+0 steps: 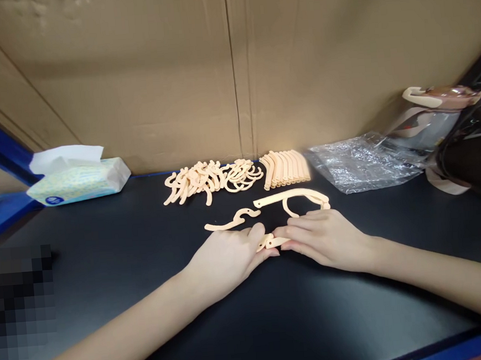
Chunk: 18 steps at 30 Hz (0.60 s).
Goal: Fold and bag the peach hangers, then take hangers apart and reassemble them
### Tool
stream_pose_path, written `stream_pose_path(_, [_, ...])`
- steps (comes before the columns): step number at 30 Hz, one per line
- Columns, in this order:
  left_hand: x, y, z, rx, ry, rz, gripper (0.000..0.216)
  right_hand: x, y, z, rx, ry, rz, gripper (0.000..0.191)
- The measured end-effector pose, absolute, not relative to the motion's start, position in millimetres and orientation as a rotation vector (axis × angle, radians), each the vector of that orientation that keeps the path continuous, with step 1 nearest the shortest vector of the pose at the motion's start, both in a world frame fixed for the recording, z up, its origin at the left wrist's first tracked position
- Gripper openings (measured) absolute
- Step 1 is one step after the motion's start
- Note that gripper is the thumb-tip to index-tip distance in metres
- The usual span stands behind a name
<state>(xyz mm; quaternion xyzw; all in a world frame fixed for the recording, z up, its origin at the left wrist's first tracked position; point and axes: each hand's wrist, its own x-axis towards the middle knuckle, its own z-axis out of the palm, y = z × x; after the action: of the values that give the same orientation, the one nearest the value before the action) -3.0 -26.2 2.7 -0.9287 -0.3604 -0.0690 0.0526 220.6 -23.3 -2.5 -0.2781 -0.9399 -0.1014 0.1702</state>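
Observation:
Both hands are close together above the dark table, pinching cream plastic hanger parts whose ends meet. My left hand is closed on a short hanger piece with a hole, mostly hidden by the fingers. My right hand is closed on a hanger arm, its holed end against the left piece. Just beyond the left fingers is a wavy hook piece. Beyond the right hand lies a long curved arm beside a curved hook part; whether the right fingers touch them I cannot tell.
Against the cardboard wall lie a pile of hook pieces, several thin curved pieces and a row of arms. A tissue pack stands left. Right are a clear plastic bag, a bottle and a dark bag.

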Motion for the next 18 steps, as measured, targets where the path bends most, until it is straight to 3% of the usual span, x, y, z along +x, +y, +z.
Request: stream_pose_path(18, [-5.2,-26.1,9.5,-2.727,-1.035,-0.082,0.038,221.0,-21.3,-2.7,-0.803,-2.695,-0.148,0.033])
